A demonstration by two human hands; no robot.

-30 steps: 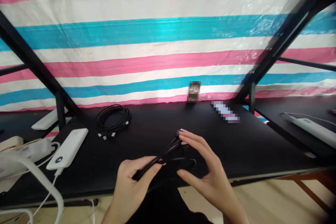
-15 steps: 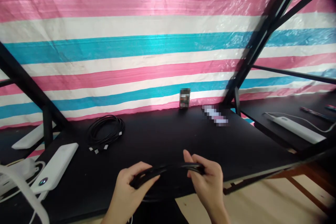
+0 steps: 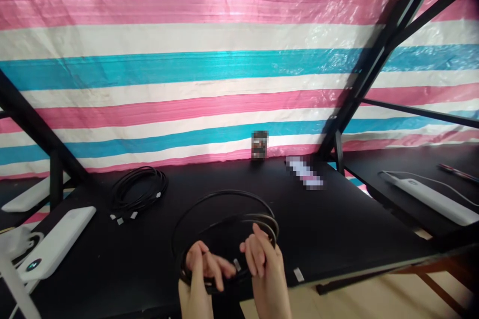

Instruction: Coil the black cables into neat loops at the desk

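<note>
Both my hands hold a black cable (image 3: 224, 194) coiled into loops above the near edge of the black table (image 3: 337, 219). My left hand (image 3: 200, 271) is closed round the left side of the coil. My right hand (image 3: 262, 259) pinches the loops on the right, fingers curled together. One large loop springs up and back from the bundle. A small light connector end shows between my hands.
A second coiled black cable (image 3: 136, 192) with white plugs lies at the back left. A white power bank (image 3: 56, 241) sits at the left. A white power strip (image 3: 426, 194) lies on the neighbouring table to the right. Black frame posts stand at both sides.
My hands have drawn closer to me and to each other. The cable, stretched flat between them before, now stands open in round loops, one springing up.
</note>
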